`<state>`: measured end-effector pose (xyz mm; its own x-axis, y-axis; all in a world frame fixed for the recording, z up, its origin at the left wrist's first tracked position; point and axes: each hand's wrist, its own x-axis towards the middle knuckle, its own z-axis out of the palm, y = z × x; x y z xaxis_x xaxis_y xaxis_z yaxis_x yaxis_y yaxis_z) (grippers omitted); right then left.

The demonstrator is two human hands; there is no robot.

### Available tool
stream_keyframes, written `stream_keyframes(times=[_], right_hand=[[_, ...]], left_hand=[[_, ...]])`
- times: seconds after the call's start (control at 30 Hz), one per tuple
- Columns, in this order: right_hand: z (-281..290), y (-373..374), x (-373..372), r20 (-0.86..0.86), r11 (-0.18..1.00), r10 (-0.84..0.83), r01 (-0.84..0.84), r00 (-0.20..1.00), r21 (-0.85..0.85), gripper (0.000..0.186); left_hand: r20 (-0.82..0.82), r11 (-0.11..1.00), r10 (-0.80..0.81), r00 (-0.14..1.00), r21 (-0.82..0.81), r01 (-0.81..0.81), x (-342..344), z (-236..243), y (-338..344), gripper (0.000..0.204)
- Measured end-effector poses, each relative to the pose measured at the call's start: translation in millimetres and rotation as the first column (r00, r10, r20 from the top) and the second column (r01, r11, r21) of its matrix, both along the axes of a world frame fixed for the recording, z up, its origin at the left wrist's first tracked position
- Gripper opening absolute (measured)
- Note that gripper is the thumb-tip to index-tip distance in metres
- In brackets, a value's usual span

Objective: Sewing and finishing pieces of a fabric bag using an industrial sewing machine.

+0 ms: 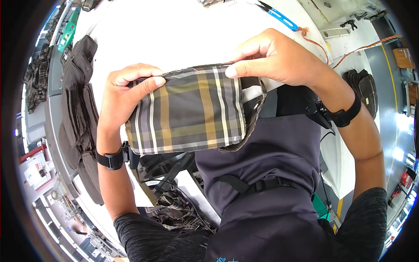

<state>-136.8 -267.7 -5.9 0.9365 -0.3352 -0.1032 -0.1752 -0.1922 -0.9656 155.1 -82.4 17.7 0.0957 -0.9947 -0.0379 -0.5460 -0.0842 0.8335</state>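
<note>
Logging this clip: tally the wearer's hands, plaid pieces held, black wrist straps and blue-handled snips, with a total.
Hands (left hand, right hand): 2
Held plaid piece: 1
Black wrist straps: 2
Blue-handled snips: 1
Total: 6

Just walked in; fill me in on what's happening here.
A person is holding up a plaid fabric piece by its upper edge: the left hand grips near the left corner, the right hand near the right. Blue-handled snips lie farther off on the white table, and dark fabric pieces lie to the left.
</note>
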Motion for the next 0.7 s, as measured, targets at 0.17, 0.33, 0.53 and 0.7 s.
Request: stream_keyframes(times=[0.17,0.33,0.53,0.7], right_hand=[[-7,-1,4,0.007,0.999,-0.019,0.02,1.0,-0.045,0.032],[-9,-6,4,-0.026,0.998,-0.016,0.018,1.0,0.056,0.031],[-13,-9,3,-0.03,0.993,-0.01,0.014,0.999,0.114,0.031],[-19,-11,0,-0.013,0.984,-0.002,0.005,1.0,0.178,0.031]], left_hand=[[-0.026,0.999,0.028,0.999,0.031,-0.028,2,-5,1,0.009],[-0.033,1.0,0.012,0.999,0.024,-0.011,1,-4,0,0.009],[-0.033,1.0,0.001,0.999,0.007,-0.001,0,-7,1,0.008],[-0.036,1.0,0.001,0.999,-0.012,-0.002,-1,-7,1,0.01]])
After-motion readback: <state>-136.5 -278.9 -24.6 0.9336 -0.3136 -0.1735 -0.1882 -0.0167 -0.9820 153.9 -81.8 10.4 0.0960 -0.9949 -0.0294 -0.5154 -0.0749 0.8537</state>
